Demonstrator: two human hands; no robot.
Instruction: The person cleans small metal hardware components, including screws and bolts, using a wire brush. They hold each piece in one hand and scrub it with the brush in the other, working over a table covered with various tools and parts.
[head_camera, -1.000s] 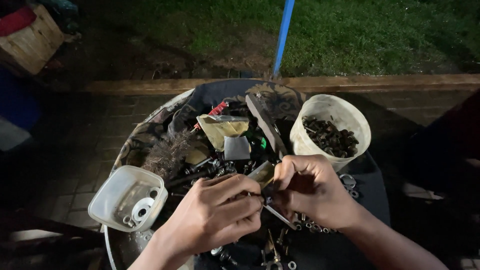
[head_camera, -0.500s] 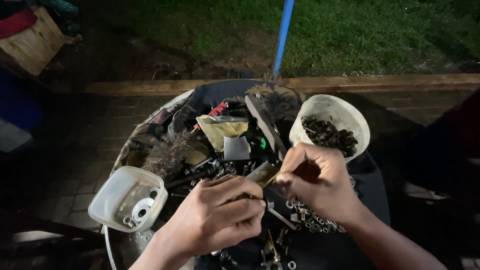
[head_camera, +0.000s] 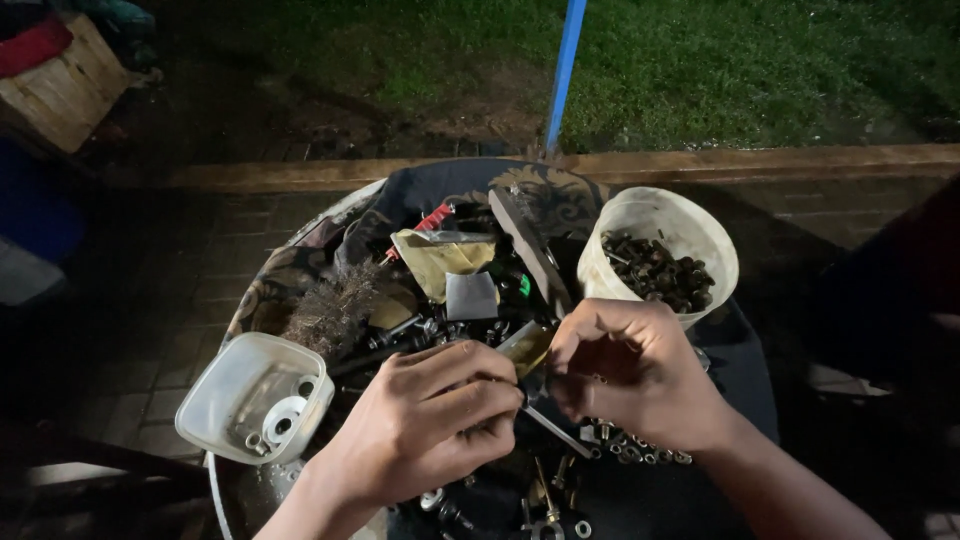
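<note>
Seen from above, at night: a round desk (head_camera: 745, 360) draped in dark patterned cloth, heaped with bolts, nuts and scrap metal. Left hand (head_camera: 430, 420) near the middle, fingers curled tight around a thin metal rod (head_camera: 556, 430) that pokes out to the right. Right hand (head_camera: 625, 375) just beside it, fingers pinched narrow over something small at the rod's far end (too hidden to name). Both hands touching or nearly so, directly over the heap.

To the far right, a white tub (head_camera: 690, 225) part full of dark fasteners. To the near left, a clear plastic container (head_camera: 255, 395) holding a few washers. Further back, a wire brush (head_camera: 335, 310), a yellowish pouch (head_camera: 440, 260) and a grey square of sheet (head_camera: 471, 296). Beyond the desk, brick paving, grass and a blue pole (head_camera: 565, 70).

Best done, probably, with the rod kept steady in the left grip, small turns left to the right fingertips, and work kept low over the cloth so a dropped piece stays findable.
</note>
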